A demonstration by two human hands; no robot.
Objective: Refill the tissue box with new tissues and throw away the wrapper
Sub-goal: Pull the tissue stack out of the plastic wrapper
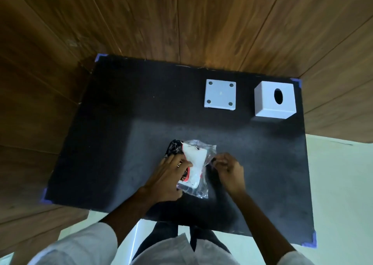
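A pack of white tissues (pixel 194 160) in a clear plastic wrapper (pixel 201 190) with black and red print lies near the front middle of the black table (pixel 121 133). My left hand (pixel 168 179) presses on the pack's left side and grips it. My right hand (pixel 229 168) pinches the wrapper's right edge with closed fingers. The white cube tissue box (pixel 274 101) with an oval slot on top stands at the back right. Its square white base plate (pixel 220 97) with four round holes lies apart, to the box's left.
Wood-panelled walls (pixel 181 18) close in behind and to the left of the table. Blue tape marks the table corners (pixel 310 242). Pale floor (pixel 343 184) shows to the right. My legs stand against the table's front edge.
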